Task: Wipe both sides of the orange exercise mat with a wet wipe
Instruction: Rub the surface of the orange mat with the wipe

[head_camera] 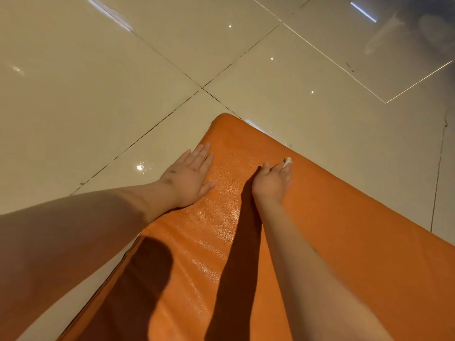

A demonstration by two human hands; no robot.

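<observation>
The orange exercise mat (332,230) lies on the floor, with its far corner pointing away from me. A wet sheen shows on the mat between my arms. My left hand (189,173) lies flat with straight fingers on the mat's left edge near that corner. My right hand (273,180) is on the mat's top, close to the right edge. It holds a white wet wipe (287,161), and only a small bit of the wipe shows past the fingertips.
Glossy beige floor tiles (98,94) with dark grout lines surround the mat on the left, far side and right. A dim reflection shows on the tiles at the top right.
</observation>
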